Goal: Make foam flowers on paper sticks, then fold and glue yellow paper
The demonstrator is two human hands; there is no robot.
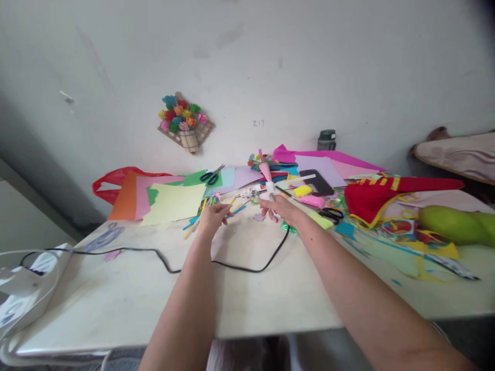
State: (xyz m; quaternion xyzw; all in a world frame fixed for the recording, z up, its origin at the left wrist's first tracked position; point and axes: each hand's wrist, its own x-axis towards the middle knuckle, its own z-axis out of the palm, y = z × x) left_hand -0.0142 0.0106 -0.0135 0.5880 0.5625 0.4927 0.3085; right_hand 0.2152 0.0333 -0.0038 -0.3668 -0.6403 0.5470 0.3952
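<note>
Both my arms reach out over a pale table (127,299). My left hand (214,215) hovers over a bunch of thin coloured sticks (197,219), its fingers curled around a yellow one. My right hand (279,207) rests on a white glue gun (258,192), and the gun's black cord (247,268) loops back across the table towards the left. A pink paper cone flower (265,169) stands just behind the glue gun. Whether the right hand grips the gun fully is hard to tell.
Coloured paper sheets (172,202) and black scissors (212,176) lie at the back left. A black phone (317,182), a second pair of scissors (331,213), red cloth (371,198) and paper scraps crowd the right. A paper-flower decoration (184,122) hangs on the wall. A white bag (23,288) sits at the left edge.
</note>
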